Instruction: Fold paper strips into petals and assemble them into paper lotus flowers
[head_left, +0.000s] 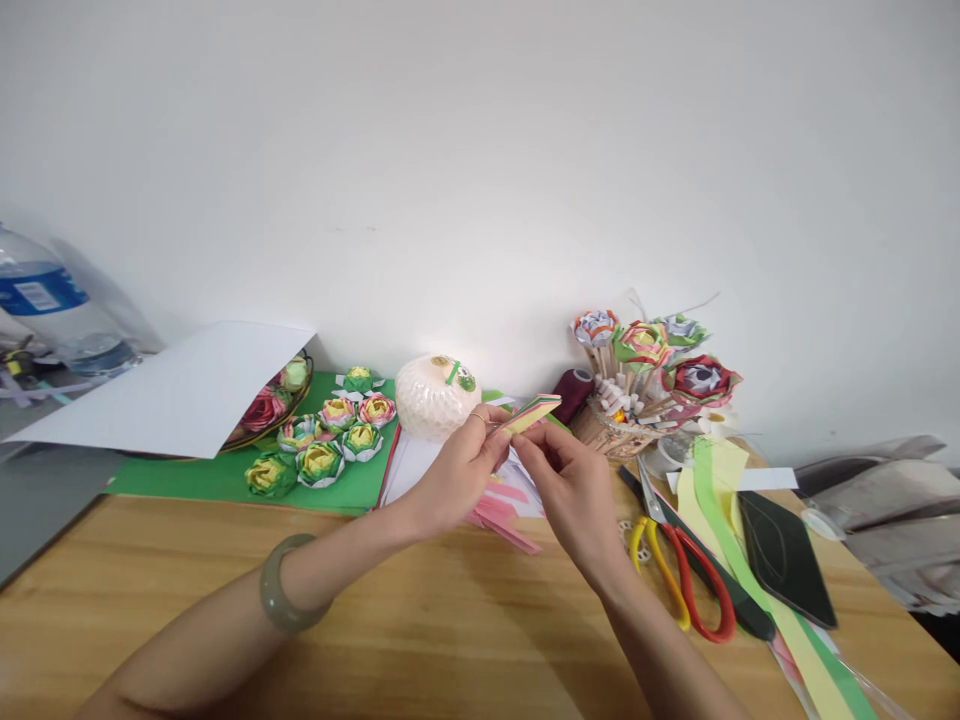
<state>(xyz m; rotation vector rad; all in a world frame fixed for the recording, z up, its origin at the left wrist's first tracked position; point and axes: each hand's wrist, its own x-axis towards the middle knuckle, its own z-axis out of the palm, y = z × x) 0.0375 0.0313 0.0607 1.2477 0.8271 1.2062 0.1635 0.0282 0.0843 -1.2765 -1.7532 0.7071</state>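
From my remote station I observe two bare hands above the wooden surface [450, 650]. The left hand [461, 465], with a jade-toned bangle [276, 590] on its forearm, has its grip closed on a layered paper piece [531, 413] showing yellow, green and red edges. The right hand [574, 475] has its grip closed at the lower side of the same piece; the fingers overlap here, so I cannot confirm the exact contact points. The paper piece is raised clear of the surface, at the centre of my view, tilted with its free end up and to the right. Pink paper strips [504, 528] lie below the hands. Behind the left hand stands a white textured round object [429, 400]. Left of it, folded paper flowers [321, 462] rest on a green sheet [180, 482]. Behind the right hand I locate a dark red spool [572, 393] and a woven basket [609, 436] carrying stemmed flowers [643, 343]. To the right lie scissors [681, 580] with one yellow and one red handle, yellow and green paper strips [711, 492], and a flat black device [789, 560].
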